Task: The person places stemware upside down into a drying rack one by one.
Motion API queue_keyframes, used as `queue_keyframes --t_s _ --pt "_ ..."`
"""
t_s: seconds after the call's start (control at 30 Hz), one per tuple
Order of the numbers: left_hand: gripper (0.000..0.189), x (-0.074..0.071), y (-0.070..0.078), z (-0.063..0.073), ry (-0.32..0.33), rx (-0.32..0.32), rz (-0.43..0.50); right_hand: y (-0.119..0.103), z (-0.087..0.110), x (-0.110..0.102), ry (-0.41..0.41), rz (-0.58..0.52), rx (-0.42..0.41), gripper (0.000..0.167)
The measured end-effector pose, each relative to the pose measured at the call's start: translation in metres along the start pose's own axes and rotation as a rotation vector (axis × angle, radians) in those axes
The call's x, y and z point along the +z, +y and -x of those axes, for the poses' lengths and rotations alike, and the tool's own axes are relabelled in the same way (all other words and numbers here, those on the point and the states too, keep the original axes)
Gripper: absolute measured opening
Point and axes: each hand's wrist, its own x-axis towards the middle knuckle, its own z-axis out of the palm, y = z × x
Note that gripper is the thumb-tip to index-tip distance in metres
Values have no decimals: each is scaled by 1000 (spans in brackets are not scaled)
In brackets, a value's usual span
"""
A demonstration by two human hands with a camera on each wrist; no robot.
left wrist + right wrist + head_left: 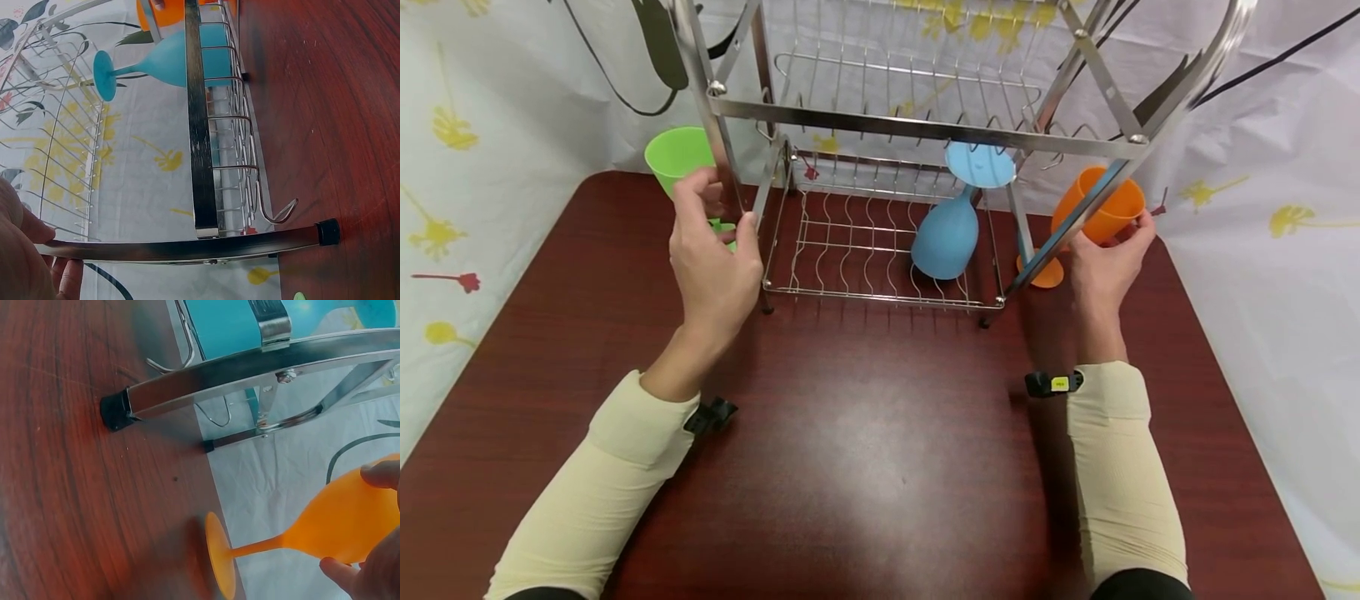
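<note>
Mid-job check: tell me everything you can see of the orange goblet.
The orange goblet looks like smooth plastic, all one colour, with a deep rounded bowl, thin stem and flat round foot. It is roughly upright, mouth up, at the right side of the metal rack, whose post partly hides it in the head view. The right hand grips the bowl. Whether the foot touches the table, I cannot tell.

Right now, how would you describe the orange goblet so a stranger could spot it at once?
Find the metal rack on the dark red table. Just outside its right side, the right hand holds the orange goblet upright by its bowl. Its colour sets it apart: the blue goblet is upside down inside the rack, and the green goblet is left of the rack.
</note>
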Motion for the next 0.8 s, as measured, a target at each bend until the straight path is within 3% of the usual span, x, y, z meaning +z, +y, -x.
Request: queue_keyframes --t_s 0.2,0.43,0.8 --pt "39 0 0 0 0 -1 1 -2 2 -8 -18 23 -1 85" --pt "39 0 -1 0 3 12 -12 -10 6 -19 -101 26 -26 86" --pt "39 0 -2 0 -2 12 -19 -21 14 -33 -193 -160 -114 80"
